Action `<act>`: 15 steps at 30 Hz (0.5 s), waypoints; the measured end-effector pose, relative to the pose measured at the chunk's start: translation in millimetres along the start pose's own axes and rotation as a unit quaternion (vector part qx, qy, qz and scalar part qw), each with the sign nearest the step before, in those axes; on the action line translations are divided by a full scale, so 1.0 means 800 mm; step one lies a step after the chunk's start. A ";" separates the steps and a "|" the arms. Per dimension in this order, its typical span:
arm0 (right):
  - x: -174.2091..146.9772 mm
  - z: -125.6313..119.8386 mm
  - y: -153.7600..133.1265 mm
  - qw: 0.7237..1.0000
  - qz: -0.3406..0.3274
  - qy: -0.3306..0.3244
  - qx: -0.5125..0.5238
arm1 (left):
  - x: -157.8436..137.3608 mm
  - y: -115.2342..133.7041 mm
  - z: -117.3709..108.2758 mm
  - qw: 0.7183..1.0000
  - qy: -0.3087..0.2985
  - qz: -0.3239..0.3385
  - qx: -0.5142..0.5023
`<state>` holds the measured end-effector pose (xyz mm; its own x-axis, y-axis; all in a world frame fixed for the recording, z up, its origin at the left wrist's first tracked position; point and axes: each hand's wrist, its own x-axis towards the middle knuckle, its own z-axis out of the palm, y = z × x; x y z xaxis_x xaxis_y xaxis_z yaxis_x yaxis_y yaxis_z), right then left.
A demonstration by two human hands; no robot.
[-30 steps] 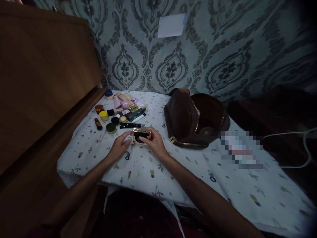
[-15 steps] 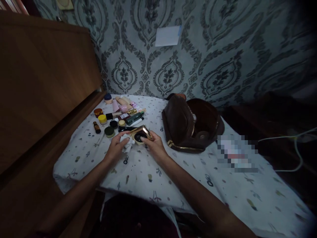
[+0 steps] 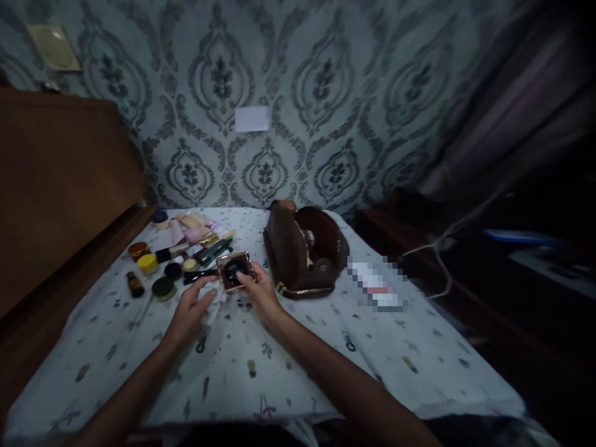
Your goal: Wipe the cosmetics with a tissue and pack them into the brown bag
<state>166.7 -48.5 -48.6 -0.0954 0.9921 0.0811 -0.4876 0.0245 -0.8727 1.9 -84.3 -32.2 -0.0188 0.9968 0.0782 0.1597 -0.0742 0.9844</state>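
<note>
A square gold-edged case with a dark round middle [image 3: 230, 280], like a makeup compact, is held above the table by my right hand [image 3: 263, 293], its thumb across the face. My left hand [image 3: 189, 310] is closed on a crumpled white wipe [image 3: 215, 299], right beside the compact's left edge. Just beyond lie a black tube [image 3: 198, 276], a dark green bottle [image 3: 215, 252] and a small cream-lidded jar [image 3: 190, 265]. To their left are a yellow-lidded jar [image 3: 148, 264], a green-lidded jar [image 3: 164, 288] and a small amber bottle [image 3: 135, 284].
A brown bag [image 3: 298, 254] stands unzipped right of my hands. A blurred-out item [image 3: 377, 284] lies farther right on the patterned tablecloth [image 3: 298, 372]. A wooden cabinet [image 3: 65, 180] borders the left side, and a white cable [image 3: 449, 273] hangs at the right.
My view has swung to the right and up, so everything sits farther left and lower. The compact is tilted more upright, its face toward me. Both hands keep their hold.
</note>
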 end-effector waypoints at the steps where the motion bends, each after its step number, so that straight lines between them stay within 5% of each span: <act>1: 0.001 -0.001 -0.009 1.000 -0.011 -0.004 0.007 | 0.002 0.003 0.002 1.000 -0.018 -0.001 0.001; 10: 0.038 -0.042 -0.177 0.972 -0.204 0.036 -0.109 | 0.040 -0.009 0.016 0.986 -0.081 0.069 0.125; 13: 0.070 -0.074 -0.232 0.925 -0.273 0.081 -0.250 | 0.043 -0.024 0.015 0.981 -0.100 0.061 0.153; 15: 0.090 -0.094 -0.255 0.860 -0.279 0.142 -0.402 | 0.043 -0.033 0.013 0.981 -0.090 0.053 0.165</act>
<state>324.3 27.4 99.1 0.2296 0.7856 0.5746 0.3800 0.4711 -0.7960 7.3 -47.9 -57.0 0.1848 0.9754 0.1200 0.4621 -0.1940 0.8653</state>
